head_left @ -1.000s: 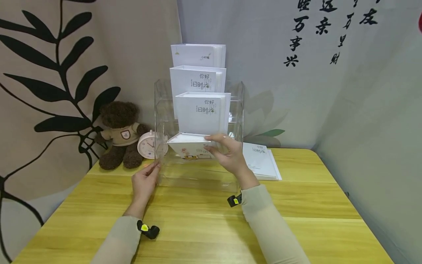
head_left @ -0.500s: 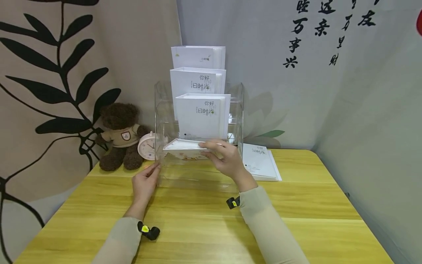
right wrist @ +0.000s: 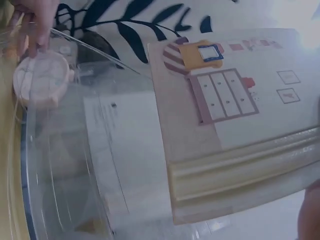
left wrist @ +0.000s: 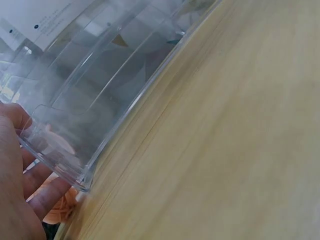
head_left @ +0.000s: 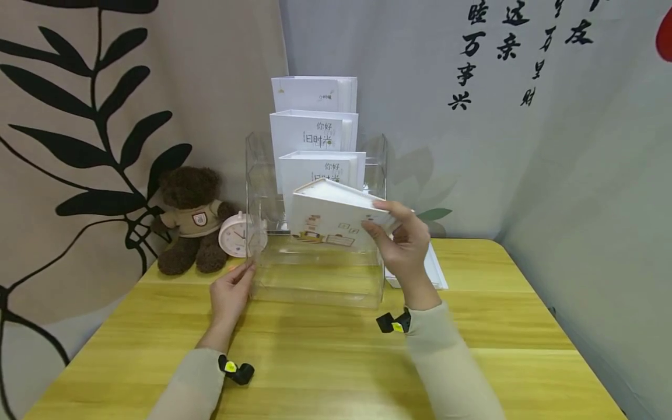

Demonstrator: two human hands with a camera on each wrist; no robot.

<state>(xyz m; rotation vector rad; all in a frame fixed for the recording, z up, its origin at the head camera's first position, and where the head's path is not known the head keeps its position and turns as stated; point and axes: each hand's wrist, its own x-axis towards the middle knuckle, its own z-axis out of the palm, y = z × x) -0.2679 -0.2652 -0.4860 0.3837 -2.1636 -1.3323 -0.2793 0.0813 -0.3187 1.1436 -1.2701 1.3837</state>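
Observation:
In the head view my right hand (head_left: 406, 248) grips a small white photo album (head_left: 336, 221) by its right end, thumb on the front cover. The album is tilted in the air before the upper part of a clear tiered rack (head_left: 315, 296). Cartoon drawings of furniture show on its cover (right wrist: 225, 100) in the right wrist view. My left hand (head_left: 228, 297) pinches the rack's left side edge low down, with the thumb and fingers on either side of the clear wall (left wrist: 60, 140). Three white albums stand upright in the rack's tiers, the front one (head_left: 296, 166) partly hidden.
Another white album (head_left: 437, 269) lies on the table right of the rack, partly behind my right hand. A brown teddy bear (head_left: 190, 224) and a pink alarm clock (head_left: 233, 234) are left of the rack. The wooden table (head_left: 325, 361) extends in front.
The held album first sank lower in front of the rack, then my right hand raised it and drew it to the right, cover more upright. My left hand stays on the rack edge.

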